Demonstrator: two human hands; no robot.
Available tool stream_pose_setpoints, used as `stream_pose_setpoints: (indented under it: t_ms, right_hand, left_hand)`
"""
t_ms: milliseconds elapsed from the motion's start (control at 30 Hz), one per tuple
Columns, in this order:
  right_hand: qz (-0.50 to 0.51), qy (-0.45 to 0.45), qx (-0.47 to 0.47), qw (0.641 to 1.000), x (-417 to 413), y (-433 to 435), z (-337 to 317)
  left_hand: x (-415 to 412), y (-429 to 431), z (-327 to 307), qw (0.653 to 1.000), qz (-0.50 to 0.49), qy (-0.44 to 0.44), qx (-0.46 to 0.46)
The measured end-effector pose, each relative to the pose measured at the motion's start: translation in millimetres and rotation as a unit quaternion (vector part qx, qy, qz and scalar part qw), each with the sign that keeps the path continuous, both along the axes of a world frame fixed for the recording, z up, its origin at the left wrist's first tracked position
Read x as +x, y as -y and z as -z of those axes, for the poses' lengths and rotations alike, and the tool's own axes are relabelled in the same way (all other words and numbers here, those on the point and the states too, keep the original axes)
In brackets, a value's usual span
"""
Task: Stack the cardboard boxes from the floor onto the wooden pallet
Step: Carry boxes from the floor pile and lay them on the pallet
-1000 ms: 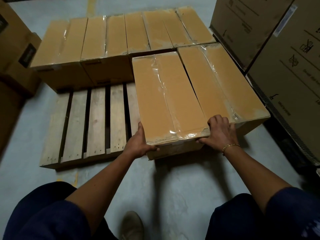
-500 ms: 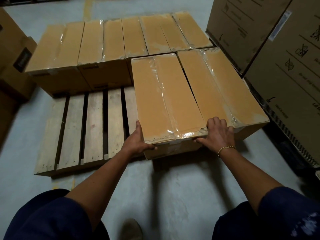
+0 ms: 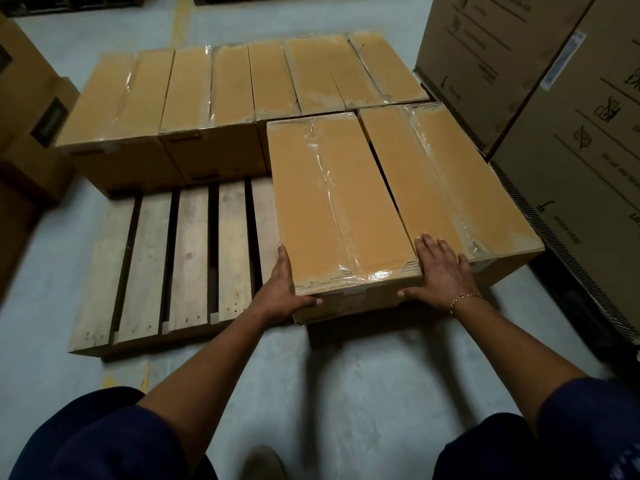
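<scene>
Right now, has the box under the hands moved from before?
Yes, slightly: the box has slid away from the person, further onto the pallet, so its near end overhangs the pallet's front edge less.

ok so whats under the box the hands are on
The wooden pallet: its slats run under the box from the left. The box covers the rest, so support at its near end cannot be seen.

We see a pale grey concrete floor (image 3: 346,375) w/ a faded yellow line (image 3: 181,19) far back, tall printed cartons (image 3: 571,150) on the rt, darker brown boxes (image 3: 27,133) left, dim light.
</scene>
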State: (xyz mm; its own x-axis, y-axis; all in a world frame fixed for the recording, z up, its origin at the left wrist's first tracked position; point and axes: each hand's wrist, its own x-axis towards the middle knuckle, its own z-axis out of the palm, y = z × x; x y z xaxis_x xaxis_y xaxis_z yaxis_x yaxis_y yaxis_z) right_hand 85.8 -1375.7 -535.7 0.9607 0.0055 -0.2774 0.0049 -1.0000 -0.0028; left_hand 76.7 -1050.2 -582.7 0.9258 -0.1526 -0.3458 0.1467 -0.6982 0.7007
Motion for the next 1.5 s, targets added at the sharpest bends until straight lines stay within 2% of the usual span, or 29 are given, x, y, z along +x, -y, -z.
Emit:
stream_pose_setpoints:
  t_ms: [400,833,1500]
  right_hand:
    - [-0.038,0.050,-0.041,0.997,2,4,1]
    - [-0.043,0.056,-0.042,0.997,5,5,1]
    - [-0.061,0.070,-0.031,0.995,6,7,-1]
  left_hand:
    - [-1,1,5,1.000,-0.014,0.016,0.011]
    - [2,2,1,1.000,-0.018,0.018,0.009]
    - [-5,2,-6,0.998,-0.020,0.020,0.054]
